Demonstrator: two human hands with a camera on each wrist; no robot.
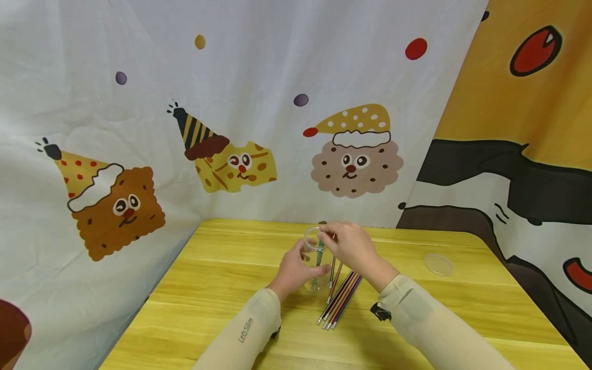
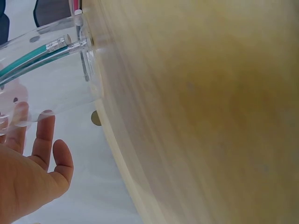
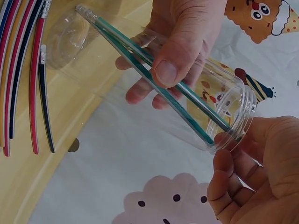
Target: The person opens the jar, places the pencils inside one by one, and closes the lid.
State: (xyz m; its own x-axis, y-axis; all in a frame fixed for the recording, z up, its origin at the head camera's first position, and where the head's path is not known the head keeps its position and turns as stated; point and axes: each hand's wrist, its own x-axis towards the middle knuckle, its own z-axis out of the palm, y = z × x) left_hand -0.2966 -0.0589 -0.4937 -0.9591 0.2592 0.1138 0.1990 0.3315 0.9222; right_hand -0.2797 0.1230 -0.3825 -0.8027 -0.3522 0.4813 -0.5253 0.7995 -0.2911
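Note:
A clear plastic jar (image 1: 316, 285) stands on the table, a little tilted. My left hand (image 1: 296, 270) grips its side, with the thumb across the near wall in the right wrist view. Two green pencils (image 3: 182, 113) lean inside the jar, their eraser ends down at its base. At the jar's mouth, my right hand (image 1: 351, 246) pinches the upper end of one green pencil between curled fingers, close against the rim. Several striped pencils (image 1: 341, 302) lie loosely bunched beside the jar, below the right hand, erasers toward me.
A round clear lid (image 1: 439, 264) lies flat on the right part of the yellow wood-grain table (image 1: 203, 303). Behind the table hangs a white cloth (image 1: 259, 61) printed with cartoon snacks. A patterned yellow and black cloth (image 1: 546, 123) hangs at the right.

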